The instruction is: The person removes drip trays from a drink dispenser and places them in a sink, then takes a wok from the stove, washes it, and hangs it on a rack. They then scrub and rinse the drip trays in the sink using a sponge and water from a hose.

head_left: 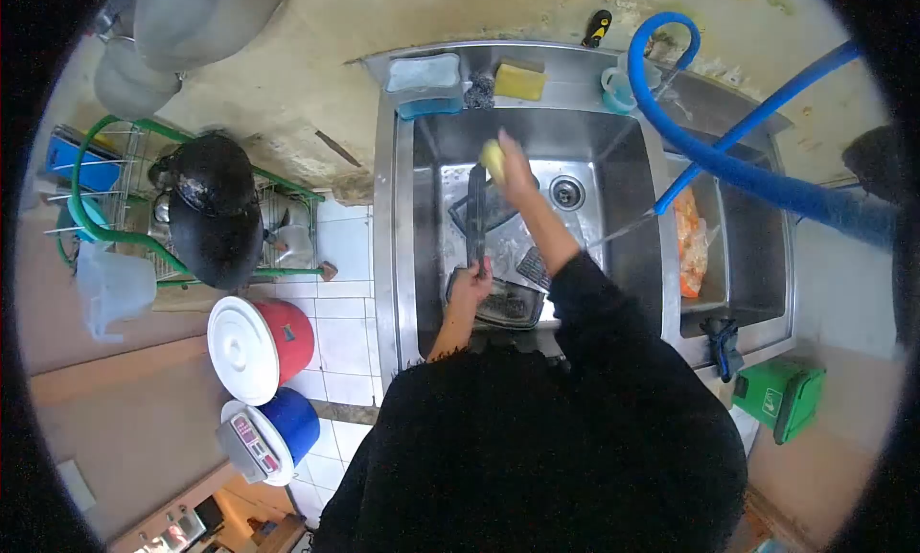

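Observation:
Over the left basin of the steel sink (386, 265), my left hand (470, 287) grips the lower end of a long dark flat piece (476, 213), seen edge-on. Near its upper end, my right hand (515, 172) holds a yellow sponge (493, 160). Dark frame-like parts (458, 216) lie on the basin floor, beside and behind the held piece. A dark tray-like part (513, 307) rests near the front of the basin, and a small dark grid piece (533, 265) lies by my right forearm.
A blue hose (747, 176) crosses above the right side, with water running into the basin. On the back ledge are a container (425, 79), steel wool (479, 91) and a yellow sponge (519, 81). A bag of orange food (690, 241) sits in the right basin.

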`<state>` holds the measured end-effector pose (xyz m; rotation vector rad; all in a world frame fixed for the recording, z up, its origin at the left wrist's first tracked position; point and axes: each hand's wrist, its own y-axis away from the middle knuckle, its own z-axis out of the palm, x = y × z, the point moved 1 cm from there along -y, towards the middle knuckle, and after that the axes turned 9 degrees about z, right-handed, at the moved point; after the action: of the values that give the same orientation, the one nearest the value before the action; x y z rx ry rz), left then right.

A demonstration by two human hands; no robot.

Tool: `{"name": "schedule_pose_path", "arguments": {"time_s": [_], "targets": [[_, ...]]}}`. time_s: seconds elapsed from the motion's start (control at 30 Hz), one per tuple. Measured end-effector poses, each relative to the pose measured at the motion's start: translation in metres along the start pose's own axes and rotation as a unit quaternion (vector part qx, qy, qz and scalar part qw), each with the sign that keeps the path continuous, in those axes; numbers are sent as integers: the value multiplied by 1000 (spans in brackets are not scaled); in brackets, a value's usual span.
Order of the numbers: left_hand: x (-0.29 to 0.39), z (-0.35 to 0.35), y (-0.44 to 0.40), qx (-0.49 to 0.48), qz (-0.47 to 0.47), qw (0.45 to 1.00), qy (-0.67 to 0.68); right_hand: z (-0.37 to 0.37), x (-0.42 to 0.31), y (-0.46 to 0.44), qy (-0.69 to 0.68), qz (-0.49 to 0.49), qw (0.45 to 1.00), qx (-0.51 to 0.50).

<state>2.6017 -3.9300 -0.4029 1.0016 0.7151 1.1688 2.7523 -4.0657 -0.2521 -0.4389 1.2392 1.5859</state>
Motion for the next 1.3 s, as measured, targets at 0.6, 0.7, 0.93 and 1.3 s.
{"name": "schedule_pose_path", "arguments": {"time_s": [0.6,0.7,0.93,1.3], "targets": [[-41,34,78,-199,222,814,-498,-224,19,52,-264,215,940,-30],[-72,51,74,-249,213,758,-564,-220,0,67,-280,176,943,13],[-149,74,9,-288,410,416,-759,-242,-21,108,1,174,978,-117],[-257,125,71,-448,529,220,-687,-300,-47,126,609,-124,776,112]]}}
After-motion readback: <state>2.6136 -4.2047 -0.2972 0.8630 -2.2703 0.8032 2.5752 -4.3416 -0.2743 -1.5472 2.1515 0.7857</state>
